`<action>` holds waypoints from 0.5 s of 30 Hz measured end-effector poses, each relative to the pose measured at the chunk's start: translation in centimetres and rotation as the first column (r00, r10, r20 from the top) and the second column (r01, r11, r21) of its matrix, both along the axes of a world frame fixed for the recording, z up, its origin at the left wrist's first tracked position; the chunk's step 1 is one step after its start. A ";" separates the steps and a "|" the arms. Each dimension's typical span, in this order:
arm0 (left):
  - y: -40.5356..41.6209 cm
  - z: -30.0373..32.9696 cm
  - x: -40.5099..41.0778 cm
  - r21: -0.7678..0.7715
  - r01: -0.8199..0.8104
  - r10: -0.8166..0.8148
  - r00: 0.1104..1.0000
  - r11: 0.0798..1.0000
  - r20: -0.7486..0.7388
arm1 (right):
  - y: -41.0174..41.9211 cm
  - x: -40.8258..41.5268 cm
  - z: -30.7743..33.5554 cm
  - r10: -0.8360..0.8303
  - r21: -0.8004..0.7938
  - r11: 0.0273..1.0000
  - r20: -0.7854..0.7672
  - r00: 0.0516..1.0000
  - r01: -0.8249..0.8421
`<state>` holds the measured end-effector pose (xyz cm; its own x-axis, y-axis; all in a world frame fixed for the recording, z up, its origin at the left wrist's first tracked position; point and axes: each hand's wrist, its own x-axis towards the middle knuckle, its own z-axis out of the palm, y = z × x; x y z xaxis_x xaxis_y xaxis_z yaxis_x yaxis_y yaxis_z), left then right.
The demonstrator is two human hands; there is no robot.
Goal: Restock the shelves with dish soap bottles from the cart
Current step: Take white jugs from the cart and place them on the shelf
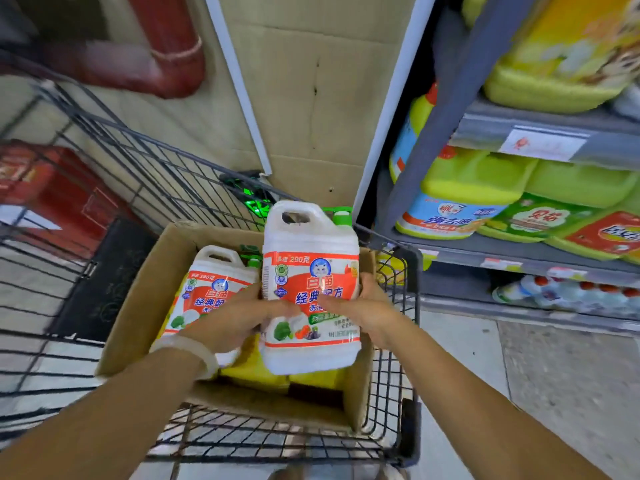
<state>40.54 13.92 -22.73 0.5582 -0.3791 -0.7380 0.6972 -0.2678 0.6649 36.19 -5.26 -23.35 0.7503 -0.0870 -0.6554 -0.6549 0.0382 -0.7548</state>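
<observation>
A white dish soap jug [309, 244] with a red label and green cap is lifted above the cardboard box [145, 299] in the wire cart [398, 341]. My left hand [239, 318] grips its left side and my right hand [363, 308] grips its right side. A second identical jug [211, 282] stands in the box at the left, partly behind my left hand. Yellow bottles [256, 372] lie lower in the box.
Grey shelves [512, 136] at the right hold yellow-green detergent jugs [474, 178] on two levels and small bottles [561, 292] on the lowest level. A flattened cardboard sheet [311, 81] leans ahead. A red pipe [166, 46] and red box [52, 192] are at the left.
</observation>
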 end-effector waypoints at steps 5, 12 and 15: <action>-4.1 7.2 -1.1 -0.035 0.095 -0.084 0.967 0.995 0.240 | -3.9 -2.4 6.9 -0.035 -0.026 0.999 0.248 0.968 0.043; -15.7 17.2 -7.5 -0.079 0.096 -0.043 0.861 0.992 0.507 | -15.5 -9.9 16.8 -0.118 -0.080 0.981 0.484 0.867 0.178; -22.1 22.3 -11.1 -0.149 0.123 -0.019 0.830 0.981 0.557 | -21.7 -13.9 23.1 -0.060 -0.139 0.975 0.584 0.809 0.172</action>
